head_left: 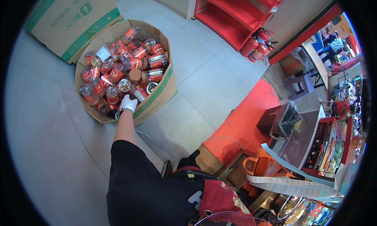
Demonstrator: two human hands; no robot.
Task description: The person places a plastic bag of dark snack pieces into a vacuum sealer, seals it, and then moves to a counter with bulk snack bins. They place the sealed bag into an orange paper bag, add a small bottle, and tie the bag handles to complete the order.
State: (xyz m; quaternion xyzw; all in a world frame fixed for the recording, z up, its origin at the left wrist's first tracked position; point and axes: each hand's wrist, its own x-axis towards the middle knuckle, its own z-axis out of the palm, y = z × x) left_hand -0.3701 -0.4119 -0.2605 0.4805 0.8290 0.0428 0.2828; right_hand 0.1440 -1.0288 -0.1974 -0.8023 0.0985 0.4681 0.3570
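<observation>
My left hand (128,104), in a white glove with a band at the wrist, reaches into a large open cardboard box (156,103). The box holds many clear plastic jars (117,72) with red labels and brown lids, lying and standing in a jumble. My fingers are bent down at the near side of the heap, close to a jar (112,94) and a jar with a silvery side (139,93). Whether they grip anything is hidden. My right hand is out of view.
A closed carton (73,22) with green bands stands behind the box. Red shelves (223,13) and fire extinguishers (258,47) are farther off. To the right are a lined bin (284,120), a purple stool (299,86), an orange bag (262,165) and label strips (282,181). A cable (156,143) crosses the floor.
</observation>
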